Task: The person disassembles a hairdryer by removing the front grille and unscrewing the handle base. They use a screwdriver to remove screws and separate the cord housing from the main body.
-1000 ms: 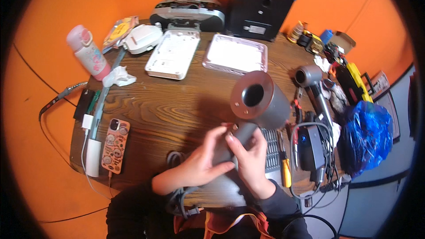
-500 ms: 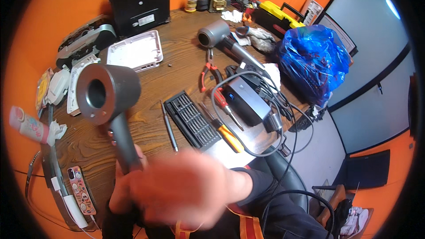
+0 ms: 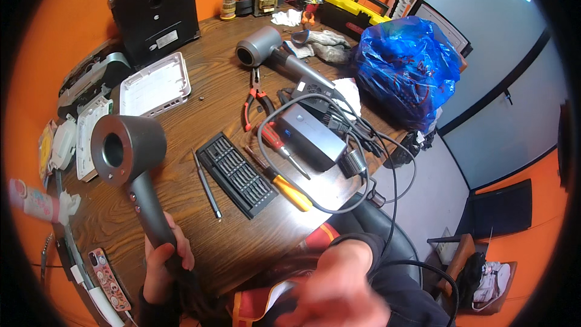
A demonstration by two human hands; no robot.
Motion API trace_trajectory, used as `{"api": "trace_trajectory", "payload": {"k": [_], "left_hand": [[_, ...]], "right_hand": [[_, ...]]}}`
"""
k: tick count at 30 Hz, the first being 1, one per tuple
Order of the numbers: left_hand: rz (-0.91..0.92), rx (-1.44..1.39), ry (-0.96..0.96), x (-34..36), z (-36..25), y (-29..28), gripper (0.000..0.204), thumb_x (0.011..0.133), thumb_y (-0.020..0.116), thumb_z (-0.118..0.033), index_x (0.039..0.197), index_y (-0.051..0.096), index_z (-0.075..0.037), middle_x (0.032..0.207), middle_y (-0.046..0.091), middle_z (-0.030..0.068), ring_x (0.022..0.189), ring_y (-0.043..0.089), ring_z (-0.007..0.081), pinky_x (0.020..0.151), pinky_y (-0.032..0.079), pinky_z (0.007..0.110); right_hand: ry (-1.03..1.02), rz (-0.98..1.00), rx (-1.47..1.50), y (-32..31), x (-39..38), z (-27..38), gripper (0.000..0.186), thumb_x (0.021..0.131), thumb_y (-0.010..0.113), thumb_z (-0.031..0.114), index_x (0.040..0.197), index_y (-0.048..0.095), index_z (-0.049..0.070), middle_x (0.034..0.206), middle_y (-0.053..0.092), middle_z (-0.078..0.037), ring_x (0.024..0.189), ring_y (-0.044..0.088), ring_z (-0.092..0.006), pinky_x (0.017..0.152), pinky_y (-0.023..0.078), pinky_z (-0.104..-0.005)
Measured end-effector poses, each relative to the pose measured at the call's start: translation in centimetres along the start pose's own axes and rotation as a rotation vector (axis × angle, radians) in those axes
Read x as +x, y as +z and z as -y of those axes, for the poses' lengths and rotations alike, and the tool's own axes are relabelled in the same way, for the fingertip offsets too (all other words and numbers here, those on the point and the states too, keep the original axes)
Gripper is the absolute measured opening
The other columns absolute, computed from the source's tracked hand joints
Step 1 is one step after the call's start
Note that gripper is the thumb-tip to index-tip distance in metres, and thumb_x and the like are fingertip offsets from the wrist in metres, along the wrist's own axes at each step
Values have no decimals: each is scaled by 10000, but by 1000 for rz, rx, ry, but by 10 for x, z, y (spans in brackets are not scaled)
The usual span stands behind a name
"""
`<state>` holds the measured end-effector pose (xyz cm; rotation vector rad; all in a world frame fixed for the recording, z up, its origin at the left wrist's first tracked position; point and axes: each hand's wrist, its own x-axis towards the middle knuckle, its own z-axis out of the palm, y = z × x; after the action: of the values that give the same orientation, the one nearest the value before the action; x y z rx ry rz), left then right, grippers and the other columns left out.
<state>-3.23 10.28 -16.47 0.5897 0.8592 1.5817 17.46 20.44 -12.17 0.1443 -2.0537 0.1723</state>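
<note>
A grey hair dryer stands upright in my left hand, its round hollow head above and its handle between my fingers and thumb. My right hand is low in front of my body, smeared by motion, and I cannot make out its fingers or anything in them. On the table beyond lie a black case of screwdriver bits, a slim grey precision screwdriver, a yellow-handled screwdriver and a red-handled screwdriver. Red-handled pliers rest near a second grey hair dryer.
A dark grey box with a small blue display sits among looped cables on the right. Behind it are a blue plastic bag and a yellow-and-black toolbox. A white plastic tray lies far left; a patterned phone lies near left.
My right hand has moved away from the hair dryer's handle, down and to the right. The hair dryer in my left hand sits lower and further left in the view, which has shifted.
</note>
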Motion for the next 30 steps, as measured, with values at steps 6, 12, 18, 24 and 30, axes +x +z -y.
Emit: {"api": "trace_trajectory", "payload": {"k": [6, 12, 18, 24, 30], "left_hand": [[-1, -30, -20, 2, 3, -7, 467, 748, 681, -203, 1034, 347, -45, 592, 459, 94, 418, 485, 199, 368, 423, 304], [12, -44, -30, 3, 4, -11, 471, 749, 685, -200, 1046, 353, -46, 597, 471, 109, 417, 499, 215, 371, 429, 317], [8, -80, -62, 4, 6, -16, 471, 752, 685, -197, 1050, 354, -45, 598, 470, 120, 414, 502, 229, 370, 432, 334], [-2, -64, -87, 4, 8, -20, 482, 752, 683, -203, 1057, 345, -46, 598, 463, 113, 417, 499, 230, 369, 433, 342], [-24, -26, -114, 3, 9, -20, 492, 754, 677, -229, 1060, 338, -47, 600, 457, 89, 417, 482, 211, 371, 434, 326]], "right_hand": [[793, 10, -681, -86, -45, -116, 275, 705, 604, -29, 972, 619, 36, 921, 573, -132, 876, 523, -311, 766, 439, -380], [1057, 198, -542, -99, -92, -149, 302, 763, 593, -25, 1059, 619, 32, 867, 565, -145, 850, 545, -275, 747, 442, -321], [838, -74, -336, -112, -90, -137, 246, 770, 533, -95, 991, 585, -1, 838, 514, -90, 748, 509, -176, 692, 417, -269], [882, -141, 33, -123, -110, -102, 185, 729, 539, -82, 889, 608, -19, 902, 582, -118, 874, 559, -207, 786, 433, -291], [842, 93, 175, -124, -101, -106, 228, 662, 498, 22, 801, 679, 13, 889, 615, -122, 823, 587, -235, 753, 448, -308]]}}
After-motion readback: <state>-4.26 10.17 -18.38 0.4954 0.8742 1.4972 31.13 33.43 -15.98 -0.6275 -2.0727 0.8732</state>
